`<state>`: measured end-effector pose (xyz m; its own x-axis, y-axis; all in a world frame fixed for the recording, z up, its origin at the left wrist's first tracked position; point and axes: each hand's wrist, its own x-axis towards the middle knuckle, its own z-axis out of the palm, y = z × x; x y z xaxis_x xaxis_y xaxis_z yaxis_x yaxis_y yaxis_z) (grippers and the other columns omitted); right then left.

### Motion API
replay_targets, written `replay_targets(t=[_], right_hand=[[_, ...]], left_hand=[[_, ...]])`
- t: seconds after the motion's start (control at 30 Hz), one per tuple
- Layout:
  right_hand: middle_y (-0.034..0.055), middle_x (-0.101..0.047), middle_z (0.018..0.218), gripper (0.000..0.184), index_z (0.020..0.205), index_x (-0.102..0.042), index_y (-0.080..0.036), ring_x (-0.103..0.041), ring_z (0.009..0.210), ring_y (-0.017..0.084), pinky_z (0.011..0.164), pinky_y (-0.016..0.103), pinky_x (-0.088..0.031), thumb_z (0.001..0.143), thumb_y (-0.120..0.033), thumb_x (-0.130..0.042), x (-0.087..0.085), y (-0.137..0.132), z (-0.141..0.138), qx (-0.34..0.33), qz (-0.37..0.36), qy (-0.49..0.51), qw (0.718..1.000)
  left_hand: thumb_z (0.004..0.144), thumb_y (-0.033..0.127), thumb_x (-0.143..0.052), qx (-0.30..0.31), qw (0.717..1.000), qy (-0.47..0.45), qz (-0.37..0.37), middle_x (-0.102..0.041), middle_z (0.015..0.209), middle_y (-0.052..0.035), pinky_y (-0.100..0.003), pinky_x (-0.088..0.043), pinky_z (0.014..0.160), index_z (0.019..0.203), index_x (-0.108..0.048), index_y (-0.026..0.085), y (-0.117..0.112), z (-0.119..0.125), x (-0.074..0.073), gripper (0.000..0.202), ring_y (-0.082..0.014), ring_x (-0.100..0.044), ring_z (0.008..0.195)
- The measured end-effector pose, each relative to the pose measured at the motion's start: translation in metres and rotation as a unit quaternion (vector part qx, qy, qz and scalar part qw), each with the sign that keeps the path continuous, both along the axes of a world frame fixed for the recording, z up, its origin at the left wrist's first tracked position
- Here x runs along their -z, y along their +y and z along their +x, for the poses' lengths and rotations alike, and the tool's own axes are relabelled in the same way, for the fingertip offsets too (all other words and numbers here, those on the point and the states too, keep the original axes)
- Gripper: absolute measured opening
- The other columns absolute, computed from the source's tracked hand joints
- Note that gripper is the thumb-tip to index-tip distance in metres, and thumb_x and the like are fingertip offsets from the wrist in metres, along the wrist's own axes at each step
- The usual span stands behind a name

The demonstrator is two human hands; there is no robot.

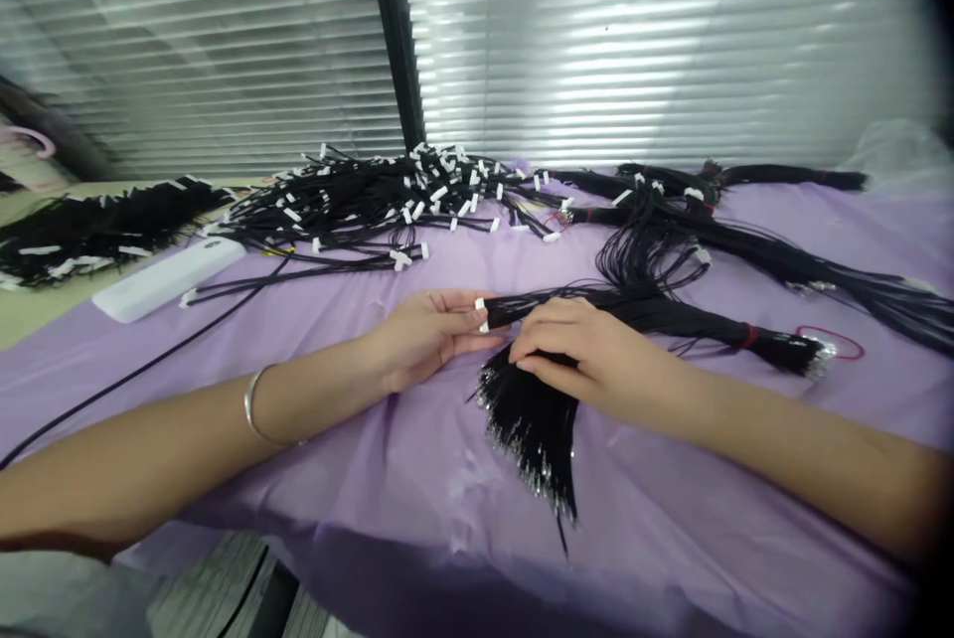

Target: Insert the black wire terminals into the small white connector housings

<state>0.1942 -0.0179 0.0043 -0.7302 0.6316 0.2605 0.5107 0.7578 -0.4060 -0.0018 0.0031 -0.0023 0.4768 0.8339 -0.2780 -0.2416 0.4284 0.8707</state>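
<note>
My left hand (428,335) pinches a thin black wire lead (522,305) at its small white connector (481,313), fingers closed round it. My right hand (588,355) lies curled on top of a loose bundle of black wires (533,424) whose bare silver tips fan toward me; its fingers press and grip the bundle. Both hands rest on a purple plastic sheet (417,479) that covers the table. A silver bangle (253,406) circles my left wrist.
A heap of black leads with white connectors (388,196) lies behind my hands. More tied bundles (745,250) stretch right, one bound by a red band (749,335); a loose red band (831,342) lies beside it. A white flat box (168,280) sits left. Window blinds (633,42) rise behind.
</note>
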Motion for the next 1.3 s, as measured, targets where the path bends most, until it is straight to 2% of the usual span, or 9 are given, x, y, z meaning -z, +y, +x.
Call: replay_targets(t=[0.13,0.23,0.33,0.53,0.63,0.8,0.97,1.3], right_hand=[[0.0048,-0.058,0.087,0.014,0.081,-0.054,-0.016,-0.051,0.086,0.016,0.081,0.033,-0.04,0.089,-0.019,-0.043,0.002,-0.005,-0.006,0.02,0.018,-0.012,1.0],[0.0051,-0.059,0.086,0.013,0.085,-0.054,-0.016,-0.053,0.082,0.015,0.076,0.029,-0.042,0.089,-0.017,-0.041,0.003,-0.006,-0.009,0.022,0.016,0.014,1.0],[0.0033,-0.059,0.083,0.011,0.088,-0.057,-0.017,-0.054,0.077,0.012,0.071,0.025,-0.043,0.087,-0.017,-0.046,0.004,-0.005,-0.012,0.025,0.016,0.056,0.998],[-0.0007,-0.055,0.066,0.012,0.072,-0.054,-0.015,-0.048,0.059,0.008,0.055,0.021,-0.038,0.083,-0.018,-0.049,0.0,-0.006,-0.014,0.121,0.012,0.089,0.988],[-0.0027,-0.054,0.059,0.011,0.067,-0.055,-0.016,-0.045,0.051,0.007,0.048,0.02,-0.035,0.078,-0.016,-0.052,-0.004,-0.005,-0.011,0.16,-0.011,0.084,0.983],[-0.0045,-0.05,0.047,0.012,0.059,-0.056,-0.016,-0.04,0.041,0.006,0.039,0.019,-0.029,0.07,-0.014,-0.053,-0.007,-0.001,-0.008,0.194,-0.059,0.082,0.976],[-0.004,-0.051,0.046,0.011,0.057,-0.058,-0.016,-0.04,0.041,0.006,0.039,0.02,-0.029,0.068,-0.017,-0.054,-0.008,0.0,-0.01,0.219,-0.078,0.077,0.97],[-0.0057,-0.049,0.047,0.012,0.057,-0.056,-0.016,-0.041,0.044,0.006,0.043,0.02,-0.029,0.068,-0.018,-0.051,-0.004,-0.002,-0.008,0.202,-0.081,0.059,0.974]], left_hand=[[0.081,0.005,-0.054,-0.016,0.999,0.018,0.023,-0.068,0.09,-0.0074,-0.026,-0.048,0.087,0.092,-0.064,0.009,-0.004,0.003,-0.001,0.015,-0.0122,-0.064,0.082],[0.081,0.005,-0.054,-0.019,0.999,0.027,0.016,-0.068,0.081,-0.0056,-0.025,-0.049,0.082,0.088,-0.062,0.009,-0.005,0.004,-0.001,0.011,-0.0111,-0.064,0.075],[0.081,0.006,-0.053,-0.012,0.999,0.027,0.027,-0.067,0.078,-0.0049,-0.025,-0.048,0.083,0.086,-0.06,0.01,-0.006,0.005,-0.001,0.009,-0.0107,-0.064,0.075],[0.079,0.002,-0.053,-0.011,0.997,0.076,0.033,-0.063,0.075,-0.0023,-0.026,-0.05,0.078,0.082,-0.058,0.01,-0.008,0.005,-0.004,0.01,-0.0103,-0.063,0.073],[0.078,0.001,-0.054,0.009,0.997,0.066,0.029,-0.063,0.076,-0.0024,-0.028,-0.05,0.082,0.082,-0.059,0.01,-0.006,0.004,-0.004,0.011,-0.0107,-0.064,0.076],[0.079,0.0,-0.052,0.081,0.995,0.063,0.004,-0.065,0.08,-0.004,-0.027,-0.049,0.086,0.084,-0.061,0.009,0.003,-0.001,-0.004,0.014,-0.011,-0.064,0.08],[0.079,-0.003,-0.051,0.089,0.993,0.076,-0.017,-0.065,0.076,-0.0035,-0.027,-0.048,0.088,0.087,-0.06,0.009,0.005,-0.002,-0.005,0.017,-0.0096,-0.064,0.077],[0.08,0.001,-0.054,0.099,0.992,0.077,-0.007,-0.065,0.072,0.0,-0.021,-0.049,0.085,0.083,-0.058,0.011,0.006,-0.003,-0.004,0.011,-0.0057,-0.063,0.074]])
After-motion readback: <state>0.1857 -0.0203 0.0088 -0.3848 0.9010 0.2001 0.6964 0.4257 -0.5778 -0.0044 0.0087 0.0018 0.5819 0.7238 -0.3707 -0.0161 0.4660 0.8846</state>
